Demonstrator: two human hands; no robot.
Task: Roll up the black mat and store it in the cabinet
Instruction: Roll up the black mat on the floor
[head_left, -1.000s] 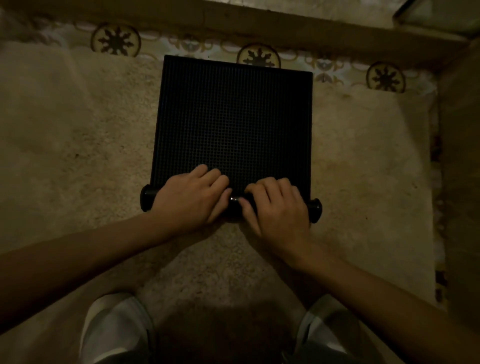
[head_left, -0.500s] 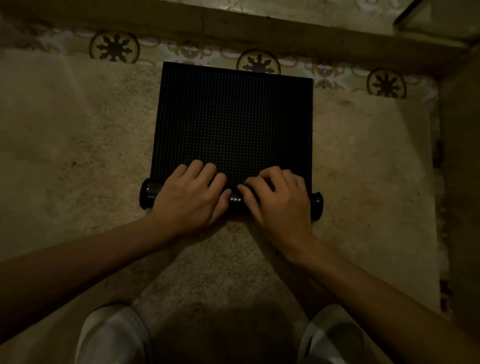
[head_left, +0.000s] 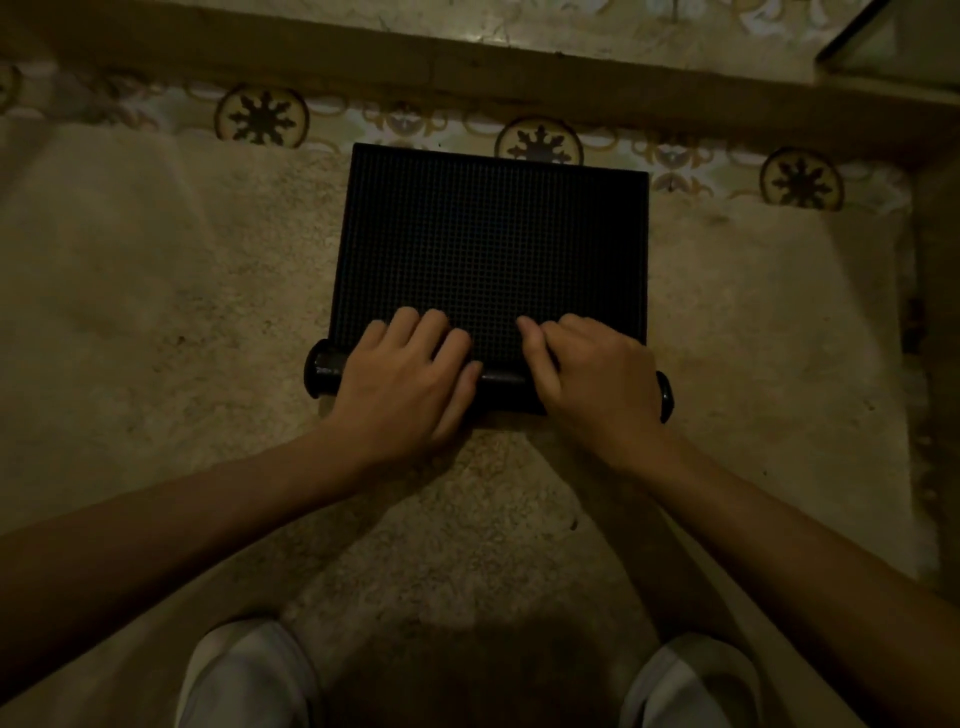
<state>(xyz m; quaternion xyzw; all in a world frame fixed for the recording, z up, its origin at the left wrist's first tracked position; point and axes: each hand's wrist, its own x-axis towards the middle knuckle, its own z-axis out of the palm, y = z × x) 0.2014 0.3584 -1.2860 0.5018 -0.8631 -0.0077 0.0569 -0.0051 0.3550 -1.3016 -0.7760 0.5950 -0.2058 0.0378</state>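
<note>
The black mat (head_left: 493, 244) with a fine grid texture lies on a beige floor, its far part flat and its near edge wound into a tight roll (head_left: 501, 382). My left hand (head_left: 402, 382) presses on the left half of the roll, fingers curled over its top. On the right half sits my right hand (head_left: 597, 382), gripping in the same way. The roll's round ends stick out past both hands. The cabinet is not in view.
A patterned tile border (head_left: 260, 119) with round motifs runs just beyond the mat's far edge, with a dark raised ledge (head_left: 467, 67) behind it. A wall or panel (head_left: 940, 338) stands at the right. My knees in light trousers (head_left: 244, 675) are at the bottom.
Both hands have pushed the roll forward a little, so the flat part of the mat is shorter. The hands have spread slightly apart along the roll.
</note>
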